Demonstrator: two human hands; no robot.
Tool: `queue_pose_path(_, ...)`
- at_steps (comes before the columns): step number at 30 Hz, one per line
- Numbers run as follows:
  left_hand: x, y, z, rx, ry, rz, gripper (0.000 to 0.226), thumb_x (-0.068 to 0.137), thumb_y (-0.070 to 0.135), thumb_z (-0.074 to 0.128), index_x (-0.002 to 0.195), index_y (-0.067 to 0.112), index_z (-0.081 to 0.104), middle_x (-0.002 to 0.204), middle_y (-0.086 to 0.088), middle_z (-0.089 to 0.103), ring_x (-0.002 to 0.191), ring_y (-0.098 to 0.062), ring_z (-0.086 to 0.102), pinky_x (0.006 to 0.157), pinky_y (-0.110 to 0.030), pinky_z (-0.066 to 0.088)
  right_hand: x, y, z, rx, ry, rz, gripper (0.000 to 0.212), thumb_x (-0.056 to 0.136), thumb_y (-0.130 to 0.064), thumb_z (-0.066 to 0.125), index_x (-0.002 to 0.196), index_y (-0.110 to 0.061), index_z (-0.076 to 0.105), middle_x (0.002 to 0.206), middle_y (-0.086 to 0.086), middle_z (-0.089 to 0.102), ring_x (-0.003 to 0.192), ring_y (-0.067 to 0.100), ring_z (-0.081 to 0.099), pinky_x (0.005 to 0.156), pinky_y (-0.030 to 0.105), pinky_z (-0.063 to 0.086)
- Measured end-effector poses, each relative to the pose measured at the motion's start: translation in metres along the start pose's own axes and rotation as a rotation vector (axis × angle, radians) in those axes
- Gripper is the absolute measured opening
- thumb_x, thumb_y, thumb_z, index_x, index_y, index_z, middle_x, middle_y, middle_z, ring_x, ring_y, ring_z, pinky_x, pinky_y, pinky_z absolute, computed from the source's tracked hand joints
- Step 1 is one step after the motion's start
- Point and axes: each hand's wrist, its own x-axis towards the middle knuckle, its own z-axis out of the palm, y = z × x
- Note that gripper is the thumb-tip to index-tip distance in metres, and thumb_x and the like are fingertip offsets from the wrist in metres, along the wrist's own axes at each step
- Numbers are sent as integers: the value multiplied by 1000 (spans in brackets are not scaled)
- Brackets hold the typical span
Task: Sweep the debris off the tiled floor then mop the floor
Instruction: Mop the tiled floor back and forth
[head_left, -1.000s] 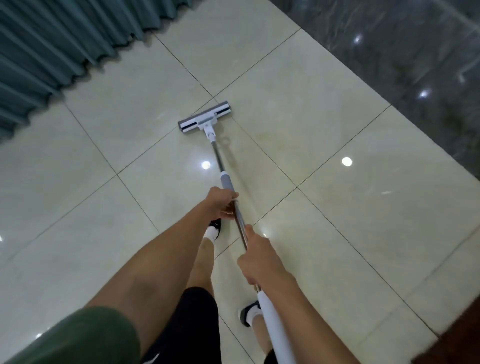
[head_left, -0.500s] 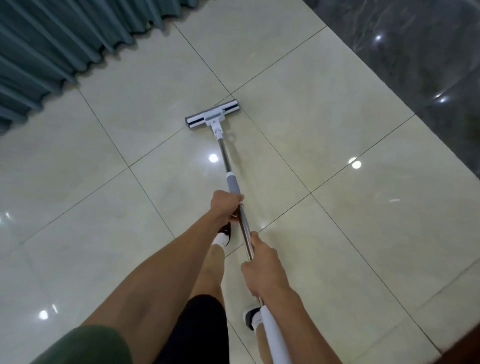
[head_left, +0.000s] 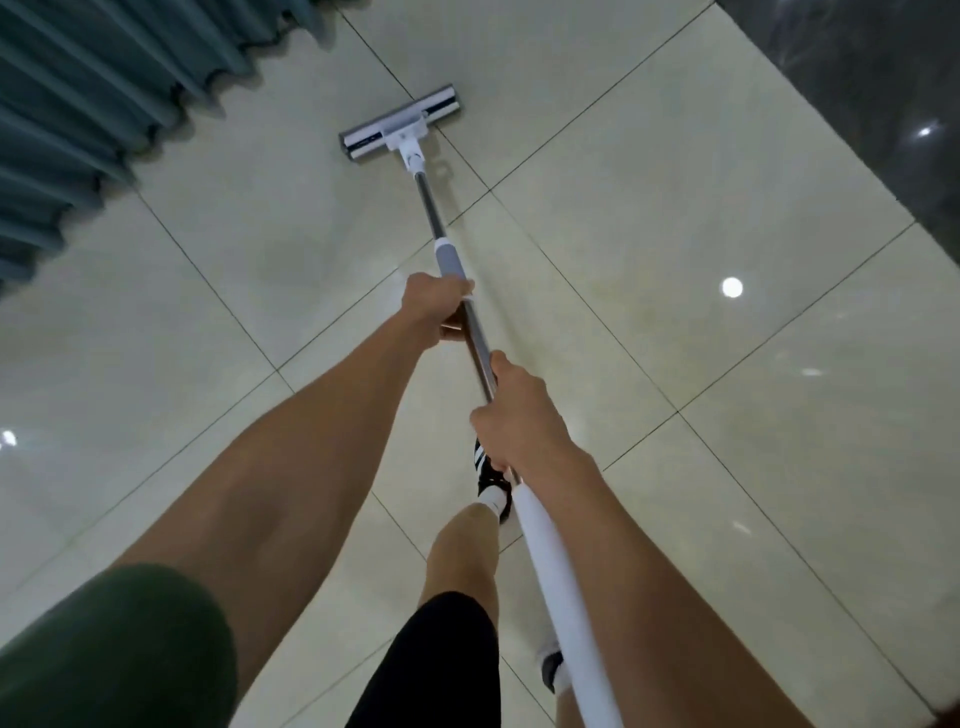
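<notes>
While both hands are clamped on the pole, these are the points that matter:

Left grip: the left hand (head_left: 436, 306) is clenched round the mop handle (head_left: 480, 358) just below its grey collar, the lower of the two holds.

Right grip: the right hand (head_left: 517, 423) is clenched where the metal tube meets the white upper sleeve, closer to the body.

Mop head: the mop head (head_left: 401, 124) lies flat on the tiled floor (head_left: 701, 338), well ahead of both hands and slightly to the left, the handle slanting down to it across a grout line.

Curtain risk: the teal curtain (head_left: 88, 93) hangs just left of the head; a stroke that drifts left would likely drag its hem under the pad and wet it.

Foot risk: a shoe (head_left: 485, 470) stands directly under the handle, just beside the right hand; a quick pull back could bring the head against it, and a wet glossy tile invites a slip.

Coverage risk: no debris shows, so mopping seems under way; I judge that tilting the handle too steeply could lift one edge and leave streaks.
</notes>
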Motion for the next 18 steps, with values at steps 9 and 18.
queue_pose_path(9,-3,4,2,35,-61,-25,38,92,20,69,118,-5,60,96,-18,70,81,-35,74,56,-39,60,-5,-3,-1,84,30,22,27,102,-34,42,123,-18,46,93,5,60,72,26,59,60,31,47)
queue_pose_path(18,-56,-61,34,181,-103,-46,39,93,14,70,124,-7,57,102,-23,68,77,-38,71,69,-57,62,-83,64,36,161,40,44,52,103,-27,39,153,-27,27,114,11,66,103,33,62,87,39,53)
